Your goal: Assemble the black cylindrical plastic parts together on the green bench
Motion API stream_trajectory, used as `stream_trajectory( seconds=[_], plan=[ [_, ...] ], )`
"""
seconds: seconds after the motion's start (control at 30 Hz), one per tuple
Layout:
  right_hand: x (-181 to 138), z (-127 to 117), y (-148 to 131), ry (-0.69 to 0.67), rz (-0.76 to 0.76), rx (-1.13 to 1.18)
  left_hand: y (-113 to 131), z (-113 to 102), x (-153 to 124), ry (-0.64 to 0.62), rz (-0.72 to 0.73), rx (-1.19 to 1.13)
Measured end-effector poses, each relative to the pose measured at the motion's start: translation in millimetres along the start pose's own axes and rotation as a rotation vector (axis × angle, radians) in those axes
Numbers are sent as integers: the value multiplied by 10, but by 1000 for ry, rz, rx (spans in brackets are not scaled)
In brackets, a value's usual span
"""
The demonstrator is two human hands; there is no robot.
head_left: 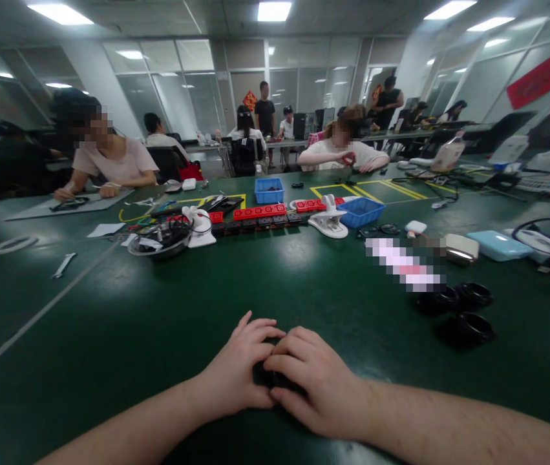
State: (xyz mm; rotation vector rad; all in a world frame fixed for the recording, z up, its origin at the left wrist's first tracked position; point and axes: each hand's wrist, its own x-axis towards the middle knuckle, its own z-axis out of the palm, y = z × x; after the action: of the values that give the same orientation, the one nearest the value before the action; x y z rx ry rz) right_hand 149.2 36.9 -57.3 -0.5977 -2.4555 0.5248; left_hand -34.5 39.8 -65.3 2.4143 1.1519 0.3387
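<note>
Near the front edge of the green table, my two hands meet around a small black part point(288, 383). Most of it is covered by fingers, so its exact kind cannot be made out. My left hand point(238, 361) curves around its left side, thumb low and fingertips reaching toward the other hand. From the right, my right hand point(316, 381) wraps over the part with bent fingers and the thumb below. Several round black ring-shaped parts point(471, 328) stand to the right, beyond my right forearm.
Across the table point(207, 290) run red and black strips point(260, 212), a metal bowl of cables point(158, 248), a white clip stand point(329, 219) and a blue basket point(362, 212). A wrench point(64, 265) lies left, a light-blue case point(497, 246) right. Other people sit opposite.
</note>
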Motion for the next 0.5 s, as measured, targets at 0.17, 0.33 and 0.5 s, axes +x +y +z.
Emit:
stream_trajectory(
  seconds=[0.17,0.33,0.5],
  plan=[
    [38,-40,-23,-40,-81,-45,-49,-12,20,-48,13,-43],
    [70,-53,-48,-79,-64,-78,-44,1,13,-14,14,-43],
    [70,-43,-48,-92,-59,-88,-26,-8,10,-17,5,-40]
  ],
)
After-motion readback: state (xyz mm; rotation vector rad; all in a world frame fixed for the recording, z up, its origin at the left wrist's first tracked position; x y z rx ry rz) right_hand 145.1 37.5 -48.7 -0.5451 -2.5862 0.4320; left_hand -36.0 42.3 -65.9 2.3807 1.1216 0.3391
